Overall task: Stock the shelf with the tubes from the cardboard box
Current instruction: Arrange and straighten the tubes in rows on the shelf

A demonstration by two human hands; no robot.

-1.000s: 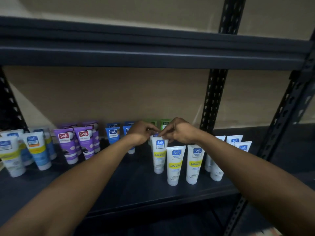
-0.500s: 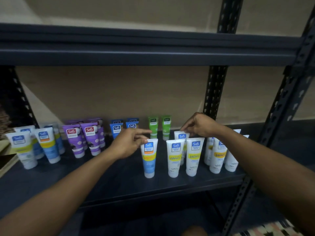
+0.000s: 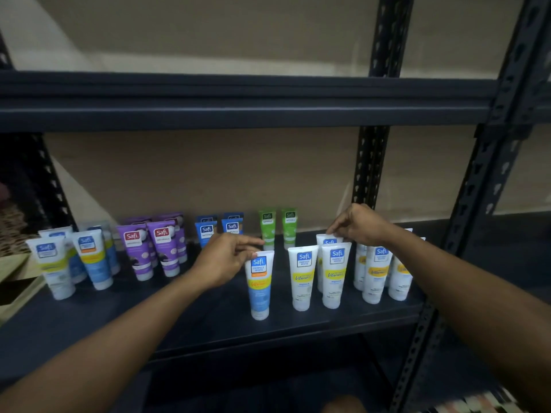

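Plastic tubes (image 3: 302, 281) are gleaming on matt metal.
The tubes are showing smooth, faintly glossy plastic; the shelf (image 3: 208, 320) and its punched uprights (image 3: 369, 162) are looking like dull painted metal, and the wall (image 3: 208, 174) behind is reading flat matt.

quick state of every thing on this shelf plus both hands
blue-and-white plastic tube: upright, front row
left hand: pinching that tube's top
rear white plastic tube: upright, mostly hidden
right hand: pinching its top
purple plastic tubes: upright, untouched
green plastic tubes: upright, at back
dark metal shelf: partly stocked
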